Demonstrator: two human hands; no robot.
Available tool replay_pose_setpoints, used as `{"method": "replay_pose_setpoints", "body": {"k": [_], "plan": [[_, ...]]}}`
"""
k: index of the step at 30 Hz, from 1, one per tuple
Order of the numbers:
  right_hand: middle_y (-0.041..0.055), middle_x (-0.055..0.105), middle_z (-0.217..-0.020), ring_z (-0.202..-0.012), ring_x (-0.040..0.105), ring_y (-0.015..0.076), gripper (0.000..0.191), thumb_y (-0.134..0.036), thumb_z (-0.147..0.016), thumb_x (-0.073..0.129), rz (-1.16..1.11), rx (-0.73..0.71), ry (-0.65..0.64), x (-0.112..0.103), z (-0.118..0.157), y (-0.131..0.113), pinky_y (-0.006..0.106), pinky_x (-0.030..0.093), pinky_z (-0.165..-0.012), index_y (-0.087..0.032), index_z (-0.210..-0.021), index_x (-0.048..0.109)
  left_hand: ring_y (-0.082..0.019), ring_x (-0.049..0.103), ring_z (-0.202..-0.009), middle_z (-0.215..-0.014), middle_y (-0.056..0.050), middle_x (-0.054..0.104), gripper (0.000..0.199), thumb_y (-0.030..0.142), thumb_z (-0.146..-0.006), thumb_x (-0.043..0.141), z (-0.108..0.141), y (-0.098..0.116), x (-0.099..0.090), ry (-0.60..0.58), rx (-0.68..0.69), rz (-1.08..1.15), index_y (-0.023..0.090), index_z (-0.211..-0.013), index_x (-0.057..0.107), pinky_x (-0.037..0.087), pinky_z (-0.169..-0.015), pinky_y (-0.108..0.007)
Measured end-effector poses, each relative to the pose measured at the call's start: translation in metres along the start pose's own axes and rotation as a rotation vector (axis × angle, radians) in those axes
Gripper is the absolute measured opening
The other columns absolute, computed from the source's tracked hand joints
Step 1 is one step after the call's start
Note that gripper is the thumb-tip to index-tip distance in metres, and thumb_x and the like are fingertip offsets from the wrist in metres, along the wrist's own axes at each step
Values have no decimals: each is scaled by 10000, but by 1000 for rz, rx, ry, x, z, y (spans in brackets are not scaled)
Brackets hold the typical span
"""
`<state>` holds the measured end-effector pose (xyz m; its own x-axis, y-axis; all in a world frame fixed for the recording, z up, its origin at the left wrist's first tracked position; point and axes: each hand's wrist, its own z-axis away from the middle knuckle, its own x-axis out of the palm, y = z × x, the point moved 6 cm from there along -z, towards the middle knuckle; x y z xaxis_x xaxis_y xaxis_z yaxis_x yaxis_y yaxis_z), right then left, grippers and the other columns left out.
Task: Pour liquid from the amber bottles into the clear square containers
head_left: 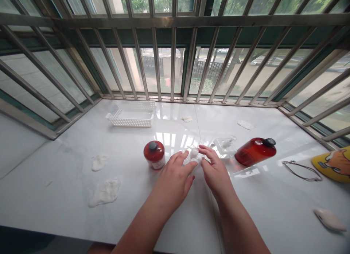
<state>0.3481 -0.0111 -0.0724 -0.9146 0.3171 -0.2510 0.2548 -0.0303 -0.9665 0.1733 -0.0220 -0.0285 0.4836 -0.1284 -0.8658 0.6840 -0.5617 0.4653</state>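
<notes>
Both hands are over the middle of the white counter, on either side of a small clear item point(194, 153) with a rounded top. My left hand point(179, 168) has its fingers spread, with fingertips at the item's left and near sides. My right hand point(213, 166) is at its right side, fingers apart and reaching towards it. Whether the fingertips touch it is hard to tell. Just left of my left hand stands a red bottle point(154, 155) with a black cap. To the right, another red bottle point(254, 152) lies on its side beside a clear tray point(224, 146) holding a clear piece.
A white perforated basket point(131, 117) stands at the back left of the counter point(68, 195). Crumpled white pieces point(105, 192) lie at left and back. A thin loop point(302, 171), a yellow object point(333, 163) and a pale, flat object point(329, 220) are at right. Metal bars enclose the back.
</notes>
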Motion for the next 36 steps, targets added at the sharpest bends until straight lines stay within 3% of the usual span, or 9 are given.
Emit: {"method": "replay_pose_setpoints", "body": {"k": [3,8,12,17,21,27,32,36], "plan": [[74,679,-1504,-1462,595,339,226,-317,-859,596,-35,39,43,-2,1,1,526,533,-1150,-279,-1053,704,-389,518,-1570,-1701,-110,545,476,133,-1007,719,0,0,0,7,-2,2,300,-1451,675,544,-1239,-639],[72,666,-1527,-1471,585,349,407,-336,-813,622,-11,5,-6,1,-1,1,524,547,-1141,-298,-1193,763,-392,518,-1569,-1700,-107,546,495,139,-1005,725,1,-1,1,9,0,-3,309,-1467,667,545,-1236,-644],[90,699,-1470,-1407,625,352,232,-305,-827,615,-18,34,41,-2,0,1,534,562,-1118,-272,-1036,710,-390,517,-1570,-1699,-114,546,476,126,-1001,722,1,-1,0,10,1,-3,298,-1442,680,544,-1239,-641],[83,671,-1509,-1457,597,350,399,-316,-801,633,-18,2,14,1,1,-3,536,546,-1146,-293,-1178,760,-390,525,-1564,-1693,-112,553,480,137,-1006,722,0,-1,0,13,1,-6,306,-1452,676,555,-1228,-643],[85,680,-1498,-1414,623,354,187,-312,-818,623,-43,32,29,0,1,1,557,539,-1146,-270,-996,663,-390,528,-1561,-1691,-112,554,481,128,-996,728,0,0,1,16,1,-4,304,-1442,683,560,-1224,-637],[94,670,-1502,-1451,599,348,417,-320,-826,635,-7,24,-15,3,1,0,548,544,-1146,-289,-1234,711,-397,524,-1564,-1691,-124,554,490,139,-1009,715,0,1,0,10,0,-9,296,-1471,669,544,-1238,-645],[96,672,-1504,-1458,606,331,289,-320,-890,613,-7,18,-7,3,4,-7,567,538,-1163,-285,-1175,648,-403,526,-1568,-1700,-126,547,485,149,-1009,718,1,2,-1,11,5,-12,297,-1468,668,548,-1236,-646],[100,668,-1498,-1498,576,337,337,-428,-958,664,-4,17,-41,4,4,-5,579,527,-1186,-295,-1266,632,-403,490,-1606,-1742,-138,501,560,163,-1003,737,4,3,-2,17,20,-11,291,-1532,606,535,-1248,-663]]}}
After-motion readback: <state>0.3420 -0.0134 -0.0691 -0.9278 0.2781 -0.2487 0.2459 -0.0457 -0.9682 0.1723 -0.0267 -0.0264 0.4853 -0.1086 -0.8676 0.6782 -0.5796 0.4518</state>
